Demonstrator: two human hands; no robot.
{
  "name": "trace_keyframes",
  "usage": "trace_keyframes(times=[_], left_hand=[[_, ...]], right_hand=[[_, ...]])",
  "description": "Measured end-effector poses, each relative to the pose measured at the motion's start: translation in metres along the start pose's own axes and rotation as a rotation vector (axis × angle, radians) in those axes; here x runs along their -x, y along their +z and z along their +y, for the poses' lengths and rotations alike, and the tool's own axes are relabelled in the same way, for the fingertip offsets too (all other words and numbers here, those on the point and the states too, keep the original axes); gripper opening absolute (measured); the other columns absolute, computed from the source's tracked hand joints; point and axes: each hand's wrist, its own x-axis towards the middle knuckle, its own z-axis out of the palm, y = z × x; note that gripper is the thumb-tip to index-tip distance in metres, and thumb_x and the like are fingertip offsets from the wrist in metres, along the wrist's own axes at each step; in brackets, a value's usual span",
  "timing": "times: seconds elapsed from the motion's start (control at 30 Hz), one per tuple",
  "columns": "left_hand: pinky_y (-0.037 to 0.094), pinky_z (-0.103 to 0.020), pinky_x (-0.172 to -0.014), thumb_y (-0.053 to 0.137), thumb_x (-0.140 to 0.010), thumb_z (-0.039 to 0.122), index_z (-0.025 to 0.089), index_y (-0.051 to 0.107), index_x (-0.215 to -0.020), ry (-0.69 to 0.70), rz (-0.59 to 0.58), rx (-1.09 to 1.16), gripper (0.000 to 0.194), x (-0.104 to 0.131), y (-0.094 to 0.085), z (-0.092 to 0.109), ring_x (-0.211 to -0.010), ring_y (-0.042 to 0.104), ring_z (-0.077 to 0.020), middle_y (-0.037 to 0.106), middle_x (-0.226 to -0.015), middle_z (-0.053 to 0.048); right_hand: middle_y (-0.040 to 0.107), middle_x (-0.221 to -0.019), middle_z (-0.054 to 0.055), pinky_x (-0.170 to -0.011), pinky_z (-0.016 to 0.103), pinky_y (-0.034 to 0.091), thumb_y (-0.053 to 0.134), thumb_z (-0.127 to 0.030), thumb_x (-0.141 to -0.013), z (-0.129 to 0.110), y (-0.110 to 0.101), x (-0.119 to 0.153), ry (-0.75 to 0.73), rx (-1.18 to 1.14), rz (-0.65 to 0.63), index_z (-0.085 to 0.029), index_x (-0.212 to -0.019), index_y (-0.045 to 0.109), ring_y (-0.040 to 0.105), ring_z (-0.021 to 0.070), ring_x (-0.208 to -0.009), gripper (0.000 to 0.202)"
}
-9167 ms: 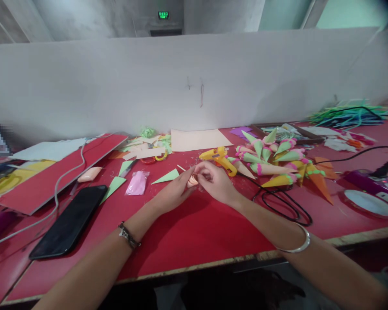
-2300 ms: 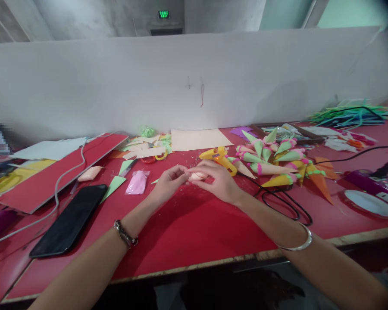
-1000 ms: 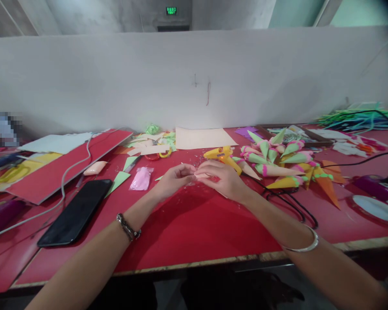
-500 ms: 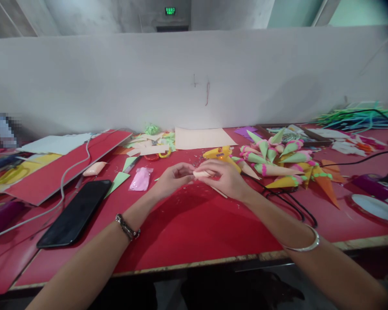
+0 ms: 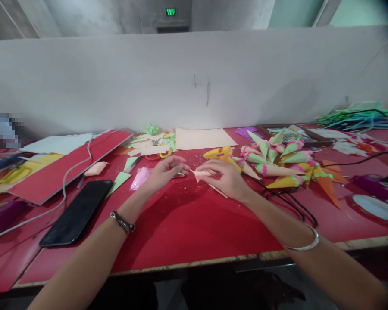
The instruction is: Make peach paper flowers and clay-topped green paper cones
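Note:
My right hand is closed on a small cream paper piece, whose pointed tip sticks out to the left of the fingers. To its left, my left hand is apart from the piece, fingers spread and slightly curled, over the red table. A thin cream strip lies just under my right hand. Behind that hand rests a yellow glue gun. The pink packet is beside my left hand, partly covered by it.
Paper cones in green, pink and orange are piled at the right, near black cables. A black phone, green paper triangles and a red board lie at the left. A cream sheet lies at the back.
My left hand has let go of the paper piece and moved left, its fingers opening. My right hand has stayed nearly in place. Part of another person's hand now shows at the far right edge.

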Motion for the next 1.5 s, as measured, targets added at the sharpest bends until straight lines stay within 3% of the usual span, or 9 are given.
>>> trace_keyframes(times=[0.1, 0.2, 0.3, 0.57, 0.83, 0.97, 1.17, 1.37, 1.5], left_hand=[[0.042, -0.036, -0.088, 0.044, -0.078, 0.028, 0.015, 0.048, -0.104, 0.118, 0.064, -0.385, 0.029, -0.002, -0.017, -0.009, -0.097, 0.055, -0.0176, 0.058, -0.104, -0.010], [0.033, -0.041, -0.096, 0.051, -0.074, 0.037, 0.017, 0.048, -0.115, 0.148, -0.027, -0.917, 0.045, -0.002, -0.031, -0.021, -0.116, 0.040, -0.0254, 0.048, -0.122, -0.011], [0.035, -0.042, -0.093, 0.053, -0.069, 0.053, 0.016, 0.051, -0.113, 0.093, -0.118, -1.134, 0.058, -0.002, -0.033, -0.031, -0.111, 0.041, -0.0281, 0.050, -0.117, -0.012], [0.042, -0.036, -0.079, 0.047, -0.077, 0.041, 0.012, 0.057, -0.096, 0.007, 0.013, -1.141, 0.036, -0.006, -0.014, -0.030, -0.092, 0.052, -0.0235, 0.055, -0.098, -0.012], [0.043, -0.034, -0.071, 0.046, -0.079, 0.042, 0.016, 0.055, -0.102, 0.030, 0.032, -1.107, 0.036, -0.006, -0.015, -0.022, -0.088, 0.057, -0.0257, 0.061, -0.099, -0.012], [0.044, -0.030, -0.069, 0.044, -0.080, 0.044, 0.017, 0.046, -0.112, 0.096, 0.069, -1.039, 0.042, -0.002, -0.012, -0.013, -0.084, 0.059, -0.0220, 0.061, -0.099, -0.010], [0.046, -0.033, -0.064, 0.035, -0.085, 0.044, 0.013, 0.039, -0.117, 0.189, -0.019, -1.163, 0.045, 0.008, 0.002, 0.002, -0.080, 0.062, -0.0254, 0.062, -0.098, -0.015], [0.046, -0.033, -0.066, 0.035, -0.085, 0.043, 0.013, 0.041, -0.115, 0.323, -0.038, -1.184, 0.043, 0.010, 0.007, 0.004, -0.079, 0.062, -0.0247, 0.062, -0.096, -0.015], [0.046, -0.032, -0.065, 0.033, -0.085, 0.044, 0.013, 0.043, -0.114, 0.362, -0.051, -1.166, 0.043, 0.009, 0.008, 0.004, -0.076, 0.062, -0.0235, 0.063, -0.093, -0.015]], right_hand=[[0.066, -0.087, 0.003, -0.072, 0.028, 0.044, 0.056, -0.022, -0.077, -0.001, 0.000, 0.000, 0.018, 0.002, 0.007, -0.020, -0.086, 0.064, 0.059, 0.0156, -0.081, 0.012], [0.066, -0.087, 0.003, -0.072, 0.028, 0.045, 0.056, -0.023, -0.077, -0.002, 0.000, 0.000, 0.039, 0.003, 0.024, -0.020, -0.085, 0.064, 0.059, 0.0159, -0.080, 0.012], [0.065, -0.086, 0.003, -0.070, 0.028, 0.045, 0.056, -0.024, -0.077, -0.002, 0.001, 0.000, 0.049, -0.003, 0.044, -0.020, -0.085, 0.064, 0.059, 0.0158, -0.079, 0.013], [0.064, -0.082, 0.001, -0.067, 0.027, 0.043, 0.055, -0.020, -0.076, -0.002, 0.002, -0.001, 0.061, -0.028, 0.018, -0.021, -0.084, 0.063, 0.058, 0.0145, -0.076, 0.011], [0.065, -0.079, 0.002, -0.065, 0.027, 0.046, 0.059, -0.027, -0.073, -0.001, 0.005, 0.000, 0.155, -0.154, 0.111, -0.020, -0.083, 0.063, 0.059, 0.0148, -0.072, 0.012], [0.066, -0.082, 0.003, -0.069, 0.029, 0.048, 0.062, -0.026, -0.070, 0.001, 0.006, -0.001, 0.235, -0.265, 0.186, -0.019, -0.083, 0.062, 0.061, 0.0156, -0.076, 0.015], [0.066, -0.087, 0.002, -0.076, 0.031, 0.048, 0.063, -0.026, -0.069, 0.004, 0.003, -0.004, 0.289, -0.381, 0.258, -0.020, -0.083, 0.061, 0.061, 0.0149, -0.081, 0.016], [0.064, -0.080, 0.001, -0.067, 0.027, 0.050, 0.064, -0.028, -0.067, -0.005, 0.004, -0.005, 0.319, -0.425, 0.248, -0.020, -0.078, 0.060, 0.059, 0.0129, -0.073, 0.014], [0.054, -0.061, -0.003, -0.054, 0.024, 0.046, 0.063, -0.034, -0.068, -0.004, 0.008, -0.003, 0.317, -0.394, 0.174, -0.020, -0.077, 0.060, 0.052, 0.0099, -0.057, 0.017]])
